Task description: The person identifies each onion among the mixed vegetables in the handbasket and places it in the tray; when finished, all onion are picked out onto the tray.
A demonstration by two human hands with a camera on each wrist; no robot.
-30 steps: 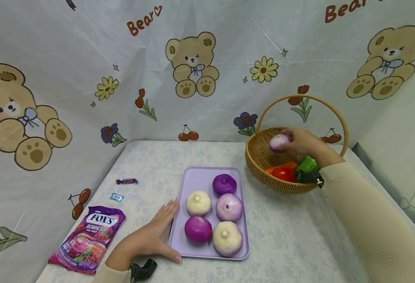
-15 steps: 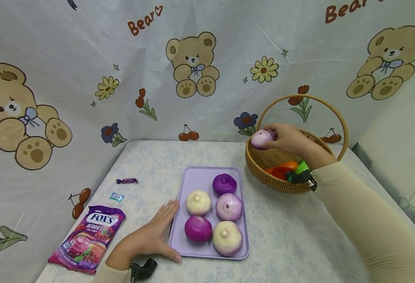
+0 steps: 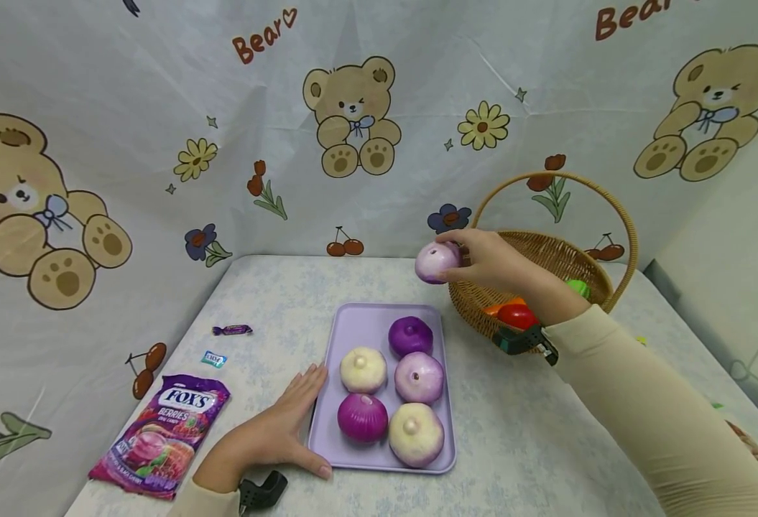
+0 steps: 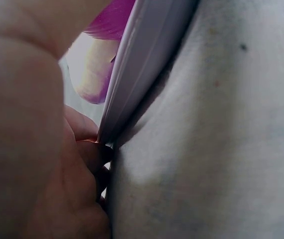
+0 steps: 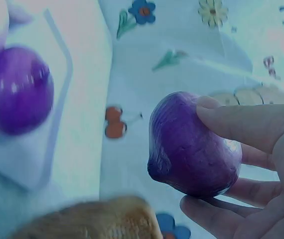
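My right hand (image 3: 491,262) grips a pale purple onion (image 3: 437,262) in the air, just left of the wicker basket (image 3: 465,305). In the right wrist view, thumb and fingers wrap around that onion (image 5: 192,144). My left hand (image 3: 282,424) rests against the left side of a lilac tray (image 3: 366,316), its fingers along the rim and its thumb at the near corner. Several onions lie on the tray: a dark purple one (image 3: 410,337), a white one (image 3: 362,370), a pale purple one (image 3: 419,378), a magenta one (image 3: 362,418) and a larger whitish one (image 3: 416,435).
Inside the basket lie a red vegetable (image 3: 518,316), something orange (image 3: 501,307) and something green (image 3: 579,288), partly hidden by my right arm. A FOX'S candy bag (image 3: 162,434) and two wrapped candies, one purple (image 3: 231,330) and one blue (image 3: 213,360), lie at the left.
My right hand has carried the onion from inside the basket leftward, past its rim, toward the far side of the tray. My left hand and the tray have stayed still.
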